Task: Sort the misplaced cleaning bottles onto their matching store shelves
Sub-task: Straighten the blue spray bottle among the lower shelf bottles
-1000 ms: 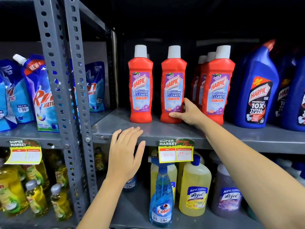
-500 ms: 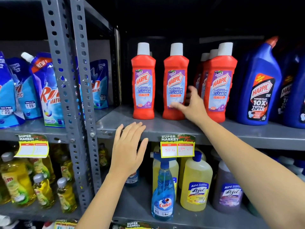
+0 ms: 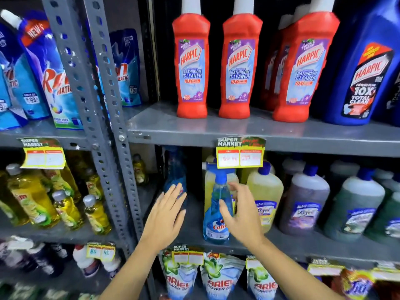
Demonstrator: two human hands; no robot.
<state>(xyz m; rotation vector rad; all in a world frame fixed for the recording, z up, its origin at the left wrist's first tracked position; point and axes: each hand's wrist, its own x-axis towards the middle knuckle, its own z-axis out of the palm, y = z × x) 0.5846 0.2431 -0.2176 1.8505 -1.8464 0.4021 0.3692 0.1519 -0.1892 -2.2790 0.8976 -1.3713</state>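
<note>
A blue Colin spray bottle [image 3: 214, 215] stands at the front of the middle shelf [image 3: 303, 245], in front of yellow Lizol bottles [image 3: 266, 191]. My right hand [image 3: 240, 215] is open right beside it, fingers spread near its neck and body, holding nothing. My left hand [image 3: 167, 215] is open too, palm toward a second blue spray bottle [image 3: 176, 169] deeper in the shelf. Three red Harpic bathroom cleaner bottles [image 3: 191, 68] stand upright on the upper shelf [image 3: 216, 131].
A blue Harpic bottle [image 3: 365, 68] stands right of the red ones. A perforated grey post [image 3: 104, 118] divides the racks. Rin pouches [image 3: 54, 79] and yellow Vim bottles [image 3: 32, 198] fill the left rack. Purple and green Lizol bottles [image 3: 305, 200] stand right; Ariel pouches [image 3: 181, 278] hang below.
My right hand left the red Harpic bottles and dropped to the Colin spray bottle. My left hand moved down from the upper shelf edge into the middle shelf. The view tilted downward.
</note>
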